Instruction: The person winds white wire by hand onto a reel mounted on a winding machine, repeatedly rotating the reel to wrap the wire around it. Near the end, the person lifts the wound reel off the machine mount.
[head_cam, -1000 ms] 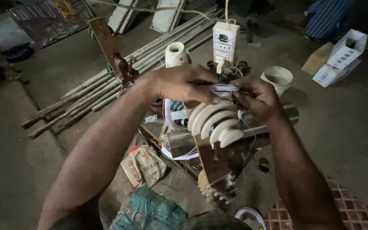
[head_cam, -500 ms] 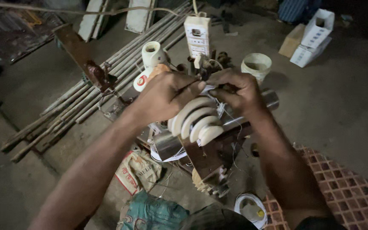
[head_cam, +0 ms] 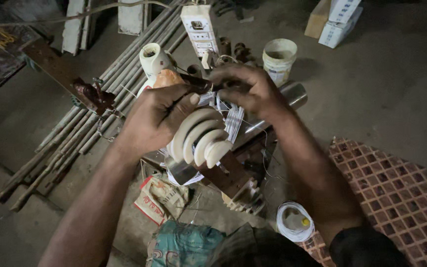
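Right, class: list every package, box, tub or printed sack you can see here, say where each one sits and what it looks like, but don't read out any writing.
Cardboard boxes: top right on the floor, one brown, others white with blue print.
Plastic tub: beyond the hands, round, whitish, open.
Printed sack: floor below the left hand, crumpled, off-white with red.
Teal sack: bottom centre, crumpled.
Socket board: top centre, white, upright rectangle.

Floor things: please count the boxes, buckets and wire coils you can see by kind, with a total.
Boxes: 2, brown box and white box
Buckets: 1, white bucket
Wire coils: 1, white coil
Total: 4
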